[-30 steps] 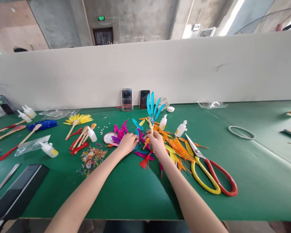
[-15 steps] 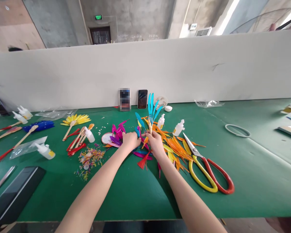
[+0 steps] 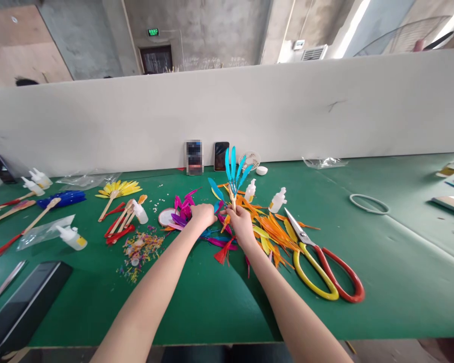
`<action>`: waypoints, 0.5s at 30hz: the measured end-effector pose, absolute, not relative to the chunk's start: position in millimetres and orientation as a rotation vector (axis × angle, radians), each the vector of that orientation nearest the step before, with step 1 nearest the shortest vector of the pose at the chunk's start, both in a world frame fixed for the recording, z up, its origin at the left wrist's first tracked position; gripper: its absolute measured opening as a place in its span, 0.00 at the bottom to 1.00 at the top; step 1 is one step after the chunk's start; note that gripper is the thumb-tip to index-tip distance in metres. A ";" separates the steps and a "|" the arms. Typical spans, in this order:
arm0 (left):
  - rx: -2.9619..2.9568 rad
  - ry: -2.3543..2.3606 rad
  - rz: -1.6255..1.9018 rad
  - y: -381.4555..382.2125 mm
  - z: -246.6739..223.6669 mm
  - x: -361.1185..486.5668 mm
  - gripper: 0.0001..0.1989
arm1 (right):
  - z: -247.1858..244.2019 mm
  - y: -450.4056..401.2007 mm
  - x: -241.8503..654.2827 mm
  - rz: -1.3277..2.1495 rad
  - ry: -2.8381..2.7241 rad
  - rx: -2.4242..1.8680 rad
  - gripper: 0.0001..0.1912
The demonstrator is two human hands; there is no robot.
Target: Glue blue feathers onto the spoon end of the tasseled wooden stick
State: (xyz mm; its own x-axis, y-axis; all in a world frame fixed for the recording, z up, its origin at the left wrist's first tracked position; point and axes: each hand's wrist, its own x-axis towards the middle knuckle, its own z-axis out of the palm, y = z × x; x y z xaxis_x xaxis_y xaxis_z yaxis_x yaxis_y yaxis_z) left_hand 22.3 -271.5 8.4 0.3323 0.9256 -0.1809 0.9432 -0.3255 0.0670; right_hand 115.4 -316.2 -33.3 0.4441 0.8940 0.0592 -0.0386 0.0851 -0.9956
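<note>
1. Right hand (image 3: 241, 222): closed on a wooden stick (image 3: 233, 202), gripped between the thumb and fingers, with the stick standing nearly upright.
2. Blue feathers (image 3: 233, 169): fanned out at the upper end of the wooden stick, above the right hand, near the middle of the bench.
3. Left hand (image 3: 203, 216): fingers curled, positioned just beside the right hand over loose material. Whether it grips anything cannot be told; the fingertips are partly hidden.
4. Loose blue feather (image 3: 215, 188): between the left hand and the fanned blue feathers, tilted.
5. Purple feathers (image 3: 182, 207): heaped beside the left hand, next to a round dish (image 3: 166, 217).
6. Orange feathers (image 3: 278, 231): spread to the right of the right hand.
7. Red tassel (image 3: 222, 253): on the near side of the hands.
8. Scissors (image 3: 318, 262): lying beside the orange feathers, blades parted slightly or closed; this cannot be told.
9. Two white bottles (image 3: 277, 200): upright, beyond the orange feathers.
10. Yellow feather fan (image 3: 120, 189): well left of the hands, on the green bench (image 3: 196, 302).
</note>
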 end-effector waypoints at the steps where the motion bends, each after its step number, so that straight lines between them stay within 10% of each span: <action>1: 2.417 1.717 -0.176 -271.5 8.9 22.0 0.15 | -33.9 -316.2 115.6 0.834 -0.872 -1.304 0.10; 15: 2.167 1.534 0.379 -294.0 11.1 -20.9 0.05 | -39.0 -314.5 115.5 0.795 -0.879 -1.263 0.13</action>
State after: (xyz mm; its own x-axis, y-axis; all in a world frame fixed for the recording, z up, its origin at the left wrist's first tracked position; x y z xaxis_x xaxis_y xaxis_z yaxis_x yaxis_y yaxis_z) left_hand -20.9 -294.0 11.1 0.3417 0.9391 -0.0372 0.8139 -0.2759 0.5113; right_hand 115.5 -314.5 -39.0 0.4566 0.8825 0.1124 -0.0237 0.1384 -0.9901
